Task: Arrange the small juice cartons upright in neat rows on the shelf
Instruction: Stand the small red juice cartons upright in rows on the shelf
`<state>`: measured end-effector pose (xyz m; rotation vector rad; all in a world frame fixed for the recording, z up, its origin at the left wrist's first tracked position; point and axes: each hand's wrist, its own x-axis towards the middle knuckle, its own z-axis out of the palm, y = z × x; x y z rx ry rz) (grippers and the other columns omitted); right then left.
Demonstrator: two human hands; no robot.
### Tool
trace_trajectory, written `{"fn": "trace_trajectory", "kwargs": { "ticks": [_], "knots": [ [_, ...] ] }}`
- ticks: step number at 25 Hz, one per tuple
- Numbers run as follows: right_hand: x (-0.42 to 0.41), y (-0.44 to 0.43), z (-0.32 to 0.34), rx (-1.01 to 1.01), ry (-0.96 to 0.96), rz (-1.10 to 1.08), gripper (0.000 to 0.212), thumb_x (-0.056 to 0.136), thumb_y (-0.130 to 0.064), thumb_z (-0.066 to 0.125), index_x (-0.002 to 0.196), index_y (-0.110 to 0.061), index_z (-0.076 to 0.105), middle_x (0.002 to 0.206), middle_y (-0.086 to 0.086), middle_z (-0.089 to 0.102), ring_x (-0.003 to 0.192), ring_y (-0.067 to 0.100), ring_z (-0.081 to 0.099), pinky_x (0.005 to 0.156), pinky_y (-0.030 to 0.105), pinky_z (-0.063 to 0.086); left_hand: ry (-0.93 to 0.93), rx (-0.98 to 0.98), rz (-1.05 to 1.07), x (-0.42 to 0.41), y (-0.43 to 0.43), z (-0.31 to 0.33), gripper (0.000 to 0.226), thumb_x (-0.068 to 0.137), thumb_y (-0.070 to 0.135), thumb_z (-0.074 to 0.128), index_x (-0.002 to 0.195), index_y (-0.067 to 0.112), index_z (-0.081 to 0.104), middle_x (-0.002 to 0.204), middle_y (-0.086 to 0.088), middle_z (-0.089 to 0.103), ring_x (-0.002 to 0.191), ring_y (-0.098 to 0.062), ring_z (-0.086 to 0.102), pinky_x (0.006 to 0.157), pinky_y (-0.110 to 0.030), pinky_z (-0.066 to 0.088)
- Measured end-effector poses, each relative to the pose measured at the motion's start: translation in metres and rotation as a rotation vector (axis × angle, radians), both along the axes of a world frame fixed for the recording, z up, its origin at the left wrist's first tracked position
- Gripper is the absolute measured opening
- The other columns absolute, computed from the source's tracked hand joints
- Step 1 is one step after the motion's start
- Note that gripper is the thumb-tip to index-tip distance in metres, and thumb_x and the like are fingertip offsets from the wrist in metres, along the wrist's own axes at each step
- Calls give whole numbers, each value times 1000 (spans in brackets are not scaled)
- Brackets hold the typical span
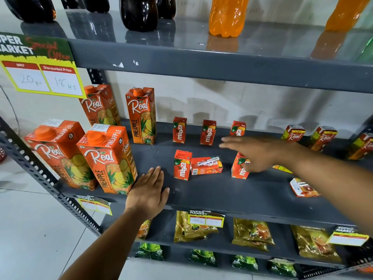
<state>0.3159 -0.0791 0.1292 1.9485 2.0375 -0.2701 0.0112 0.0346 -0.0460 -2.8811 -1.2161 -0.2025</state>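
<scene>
Small red Maaza cartons stand on the grey shelf [222, 190]. Three are upright at the back: one [179, 129], another [208, 132], and a third [238, 128] partly behind my right hand. In front, one carton [182, 165] stands upright with another [205, 166] lying on its side against it. A further upright carton [239, 168] stands under my right hand [256, 152], which hovers open, fingers stretched left. My left hand [148, 191] rests flat and open on the shelf's front. A small carton [302, 187] lies tipped at the right, and a yellow one [282, 169] shows under my forearm.
Tall Real pineapple cartons [107, 158] fill the shelf's left side. Small Real cartons [293, 133] stand at the back right. Cola and orange bottles [228, 15] sit on the shelf above. Tea packets [252, 233] lie on the shelf below. A price tag [40, 77] hangs at the upper left.
</scene>
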Motion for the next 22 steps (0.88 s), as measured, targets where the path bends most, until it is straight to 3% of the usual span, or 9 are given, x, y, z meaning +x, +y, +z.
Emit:
{"fn": "trace_trajectory", "kwargs": {
  "ticks": [3, 6, 11, 14, 19, 22],
  "knots": [
    [-35, 25, -16, 213, 185, -79, 64, 84, -21, 64, 143, -22, 40, 150, -1, 41, 136, 19, 41, 109, 34, 37, 5, -4, 4, 0, -1, 2, 69, 95, 49, 15, 137, 2, 44, 147, -14, 42, 135, -29, 40, 107, -44, 34],
    [-66, 48, -53, 145, 92, -118, 50, 82, -11, 64, 131, -15, 52, 134, 8, 56, 123, 29, 53, 99, 44, 47, 4, -3, 3, 0, -2, 3, 67, 94, 47, 20, 137, 2, 44, 147, -14, 41, 135, -29, 39, 107, -43, 33],
    [-58, 65, -83, 81, -3, -223, 32, 84, -17, 65, 115, -20, 55, 116, 7, 63, 105, 29, 60, 88, 43, 49, 1, -11, 4, -1, -5, 6, 65, 95, 46, 22, 136, 2, 45, 146, -15, 44, 134, -29, 41, 107, -43, 34],
    [-50, 70, -63, 99, -180, -64, 36, 81, -26, 71, 113, -24, 59, 112, 2, 63, 104, 27, 60, 84, 41, 45, -2, -9, -1, -1, -3, 5, 65, 95, 46, 22, 137, 1, 44, 146, -15, 43, 134, -30, 41, 107, -44, 34],
    [-45, 62, -27, 199, -289, 408, 34, 83, -6, 62, 115, -18, 61, 105, 6, 57, 98, 27, 54, 70, 40, 51, -6, 11, -10, -1, -2, 2, 67, 94, 48, 19, 140, 2, 40, 150, -13, 38, 137, -29, 35, 110, -42, 29],
    [-38, 60, -32, 195, -301, 462, 43, 80, -2, 64, 118, -18, 56, 107, 6, 57, 93, 25, 56, 68, 40, 54, -7, 17, -13, 0, -2, 3, 68, 94, 48, 17, 140, 3, 39, 150, -13, 37, 138, -28, 34, 110, -41, 28]
  ]
}}
